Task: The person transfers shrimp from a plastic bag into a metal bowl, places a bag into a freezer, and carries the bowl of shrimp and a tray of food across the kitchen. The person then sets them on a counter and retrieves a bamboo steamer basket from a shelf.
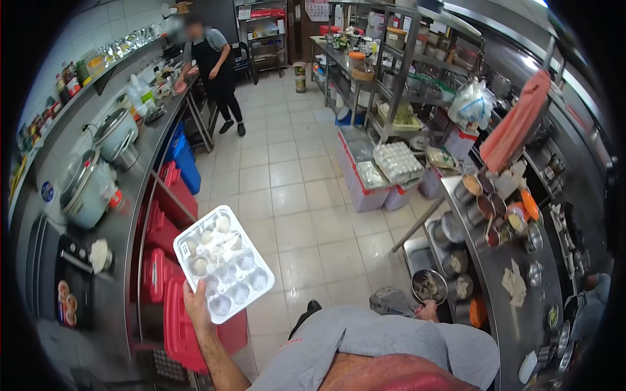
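No text, brand or number can be read with certainty. Print too small or blurred to be deciphered is borne by a wall calendar (pixel 317 11) at the far end, by a round blue sticker (pixel 47 191) at the left, by a white plastic bag (pixel 471 105) at the right and by bottles (pixel 83 73) along the upper left shelf (pixel 98 81)

The left hand (pixel 195 303) is holding a tray (pixel 240 290) near red bins (pixel 189 326); pale lumps (pixel 200 266) are lying in its far part, and cups are showing in its near part. The right hand (pixel 427 313) is hanging low just beside a pot (pixel 429 287); its grip is hard to tell. Farther off, a person (pixel 212 62) is standing at the left counter (pixel 147 156), where cookers (pixel 85 195) are sitting. A pink cloth (pixel 516 124) is hanging on the right.
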A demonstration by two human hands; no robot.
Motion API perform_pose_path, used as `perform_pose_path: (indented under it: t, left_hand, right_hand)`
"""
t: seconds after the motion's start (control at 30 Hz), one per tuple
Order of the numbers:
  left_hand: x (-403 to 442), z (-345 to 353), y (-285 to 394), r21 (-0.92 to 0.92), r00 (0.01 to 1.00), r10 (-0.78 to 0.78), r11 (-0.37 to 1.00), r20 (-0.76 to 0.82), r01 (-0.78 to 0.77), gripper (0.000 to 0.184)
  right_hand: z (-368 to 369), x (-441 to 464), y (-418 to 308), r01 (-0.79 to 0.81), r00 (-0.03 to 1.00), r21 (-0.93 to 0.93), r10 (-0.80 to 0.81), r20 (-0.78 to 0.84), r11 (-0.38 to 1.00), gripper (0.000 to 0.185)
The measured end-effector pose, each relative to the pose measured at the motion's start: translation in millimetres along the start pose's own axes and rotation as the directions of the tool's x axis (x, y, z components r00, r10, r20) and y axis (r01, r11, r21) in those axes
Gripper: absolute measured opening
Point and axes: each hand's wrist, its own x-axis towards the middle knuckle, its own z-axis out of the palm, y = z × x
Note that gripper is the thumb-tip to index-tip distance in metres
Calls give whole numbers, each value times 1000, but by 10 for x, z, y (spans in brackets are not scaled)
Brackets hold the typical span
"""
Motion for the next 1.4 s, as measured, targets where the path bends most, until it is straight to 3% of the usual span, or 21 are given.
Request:
perform_pose_path:
  t: [0.1, 0.17, 0.37, 0.43, 0.53, 0.63, 0.8, 0.9, 1.23, 1.37, 1.4]
  left_hand:
    - [1194, 407, -181, 5, 998, -9, 1000, 62, 9, 36]
    - [1853, 736, -287, -23, 995, -33, 999, 89, 35, 38]
    - [3722, 1726, -639, -136, 973, -26, 989, 228, 59, 38]
    - [4277, 1920, -833, -153, 973, -40, 985, 228, 77, 37]
    - [5126, 2178, -995, -80, 982, -58, 994, 181, 74, 40]
    - [5877, 2467, -1070, -44, 982, -104, 993, 161, 112, 41]
    - [7457, 2949, -1369, -21, 975, -153, 987, 162, 158, 41]
    - [8432, 3290, -1537, -5, 968, -189, 981, 167, 193, 41]
    - [11682, 4744, -1961, 46, 928, -226, 974, 296, 223, 39]
    - [12896, 5266, -2243, -34, 913, -205, 972, 353, 232, 38]
    - [13183, 5422, -2273, -55, 916, -204, 970, 347, 236, 38]
  right_hand:
    - [874, -21, -220, -8, 1000, 20, 8, -25, 1000, 7]
    - [1384, 28, -315, 27, 999, -4, -26, 40, 1000, 8]
    - [3506, 96, -691, 21, 999, -81, -25, -38, 996, 7]
    - [4181, 348, -726, 37, 995, -134, -49, -88, 990, 5]
    - [5309, 358, -822, -50, 993, -76, 41, -108, 996, 3]
    - [6276, 58, -1033, -69, 997, -59, 71, 39, 996, 5]
    - [7913, 360, -1313, -61, 995, -81, 67, 71, 995, 4]
    - [8813, 474, -1452, -71, 975, 55, 58, 215, 996, 8]
    - [12050, 188, -2190, 71, 979, -13, -67, 192, 997, 9]
    - [13346, 528, -2353, -49, 988, 24, 45, 145, 999, 12]
    - [13697, 598, -2391, -12, 994, 6, 11, 111, 1000, 14]
